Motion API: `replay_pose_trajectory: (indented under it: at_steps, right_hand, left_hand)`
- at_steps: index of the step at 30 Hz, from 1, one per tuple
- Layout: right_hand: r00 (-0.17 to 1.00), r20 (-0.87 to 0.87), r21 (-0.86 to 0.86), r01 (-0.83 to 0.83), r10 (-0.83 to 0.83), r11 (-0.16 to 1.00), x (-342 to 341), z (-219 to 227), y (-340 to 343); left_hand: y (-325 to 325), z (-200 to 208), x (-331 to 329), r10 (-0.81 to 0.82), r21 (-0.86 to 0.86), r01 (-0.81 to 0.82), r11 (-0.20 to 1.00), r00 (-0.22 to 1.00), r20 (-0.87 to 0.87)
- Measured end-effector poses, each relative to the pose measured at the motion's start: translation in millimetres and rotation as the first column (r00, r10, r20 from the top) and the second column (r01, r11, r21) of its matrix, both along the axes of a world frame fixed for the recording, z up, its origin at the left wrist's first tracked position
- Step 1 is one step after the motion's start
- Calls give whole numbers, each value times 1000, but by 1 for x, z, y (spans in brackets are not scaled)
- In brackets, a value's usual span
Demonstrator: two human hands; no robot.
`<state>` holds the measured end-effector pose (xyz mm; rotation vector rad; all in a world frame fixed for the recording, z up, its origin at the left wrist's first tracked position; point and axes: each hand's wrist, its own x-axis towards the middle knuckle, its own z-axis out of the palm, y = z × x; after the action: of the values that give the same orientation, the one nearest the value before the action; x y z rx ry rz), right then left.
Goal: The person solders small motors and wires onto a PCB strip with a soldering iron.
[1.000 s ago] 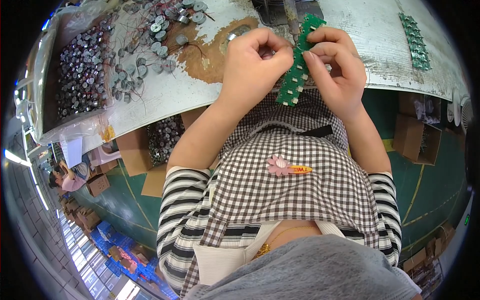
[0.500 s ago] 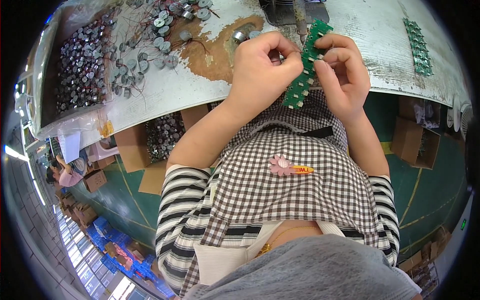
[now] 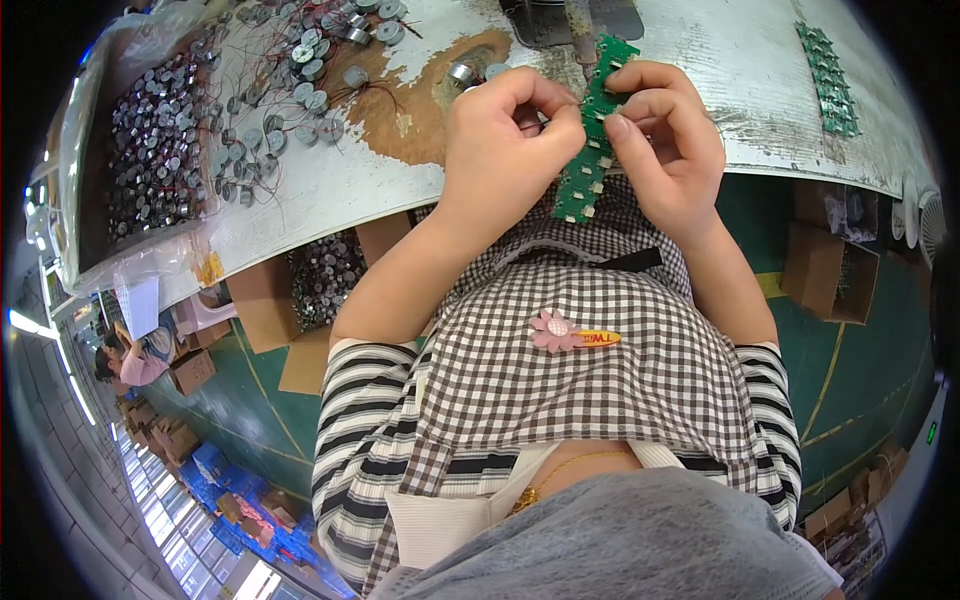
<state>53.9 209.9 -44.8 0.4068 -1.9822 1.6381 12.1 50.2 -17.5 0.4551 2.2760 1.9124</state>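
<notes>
A long green circuit board strip (image 3: 580,185), with small pale connectors along it, is held up tilted in front of me at the table's near edge. My right hand (image 3: 668,140) grips its right side, the fingertips and thumb against the edge. On the other side my left hand (image 3: 515,145) is closed in a pinch close against the strip. What those fingers hold is hidden, though a small dark, shiny bit shows inside the curled fingers. Just beyond the strip's far end is the soldering iron (image 3: 579,30). A small round metal motor (image 3: 462,74) lies beyond my left hand.
Several loose motors with thin red wires (image 3: 315,100) lie across the table's left, beside a plastic-lined tray (image 3: 90,235) full of more. A stack of green boards (image 3: 828,80) rests at the right. Cardboard boxes (image 3: 265,300) stand below the table. Another person (image 3: 140,360) sits far left.
Both hands and the circuit board strip have shifted slightly left in view, and the strip stands a bit more upright. The table has shifted slightly in view too.
</notes>
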Motion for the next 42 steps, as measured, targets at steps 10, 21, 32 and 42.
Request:
replay_pose_trajectory:
  at_steps: [10, 21, 32, 42]
  right_hand:
    - [999, -31, 12, 35, -35, 999, -1, 1, 0]
    - [991, -91, 65, 104, -98, 992, -11, 2, -1]
    - [994, -67, 36, 87, -85, 996, -3, 0, -4]
    - [994, -40, 32, 105, -103, 994, -4, -1, -2]
  left_hand:
    - [3, -2, 3, 37, 124, -47, 991, 996, 78]
    - [10, -4, -4, 99, 116, -92, 989, 994, -56]
    - [8, -7, 3, 107, 108, -107, 988, 994, -3]
    - [11, -3, 3, 134, 80, -133, 988, 991, -7]
